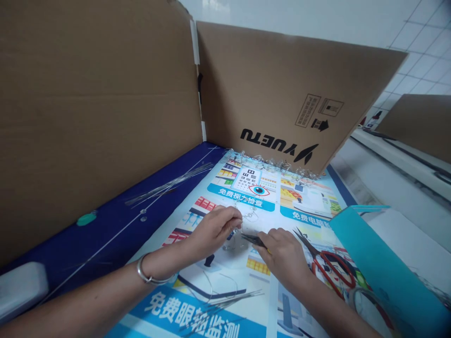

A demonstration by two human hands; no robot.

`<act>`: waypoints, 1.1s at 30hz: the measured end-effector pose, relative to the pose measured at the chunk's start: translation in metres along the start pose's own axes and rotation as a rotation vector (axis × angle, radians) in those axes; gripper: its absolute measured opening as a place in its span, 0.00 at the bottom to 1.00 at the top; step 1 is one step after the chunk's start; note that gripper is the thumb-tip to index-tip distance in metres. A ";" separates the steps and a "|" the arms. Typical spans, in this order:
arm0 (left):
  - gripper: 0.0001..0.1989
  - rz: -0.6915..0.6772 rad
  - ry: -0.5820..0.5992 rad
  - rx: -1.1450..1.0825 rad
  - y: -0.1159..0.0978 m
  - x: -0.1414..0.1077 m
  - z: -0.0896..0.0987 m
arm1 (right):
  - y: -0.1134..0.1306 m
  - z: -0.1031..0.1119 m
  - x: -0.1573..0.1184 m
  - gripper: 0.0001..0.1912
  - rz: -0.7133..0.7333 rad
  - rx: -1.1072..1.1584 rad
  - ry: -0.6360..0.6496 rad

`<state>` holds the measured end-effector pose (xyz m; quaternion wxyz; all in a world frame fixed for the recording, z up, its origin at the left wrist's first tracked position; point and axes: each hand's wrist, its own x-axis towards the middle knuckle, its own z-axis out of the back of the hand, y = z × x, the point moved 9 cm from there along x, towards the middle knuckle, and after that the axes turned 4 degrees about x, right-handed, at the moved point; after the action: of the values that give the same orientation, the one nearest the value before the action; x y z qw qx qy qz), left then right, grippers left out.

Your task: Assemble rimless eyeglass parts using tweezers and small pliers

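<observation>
Pliers [252, 238] sit in your right hand [283, 256], your fingers closed around their handles and their dark nose pointing left toward your other hand. Your left hand [223, 227] has thumb and fingers pinched together on a thin beaded wire [251, 215], which lies over the middle of the printed sheet [278, 220], its loops and clear beads showing just beyond your fingertips. The plier tips are right beside that pinch; you cannot tell from here whether they bite on the wire. A metal bangle [141, 271] circles your left wrist.

Near your right forearm, scissors [336, 270] with red handles lie with their blades a little apart, next to a roll of tape [369, 305] and a turquoise box [384, 263]. Loose wires [229, 305] lie on the sheet nearer to you, and a wire bundle [176, 183] rests on the blue surface [120, 260] to your left. Beyond your hands, a row of beaded pieces [275, 164] runs along the foot of the upright cardboard panel [253, 89].
</observation>
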<state>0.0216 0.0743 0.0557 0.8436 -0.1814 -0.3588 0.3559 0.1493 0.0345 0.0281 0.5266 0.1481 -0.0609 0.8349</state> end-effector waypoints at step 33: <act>0.09 -0.174 0.141 0.017 -0.010 0.000 -0.009 | 0.003 0.007 0.001 0.08 0.005 -0.058 0.062</act>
<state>0.0325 0.0667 0.0553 0.8959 -0.1670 -0.3099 0.2708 0.1481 0.0320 0.0352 0.5301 0.1068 -0.0689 0.8384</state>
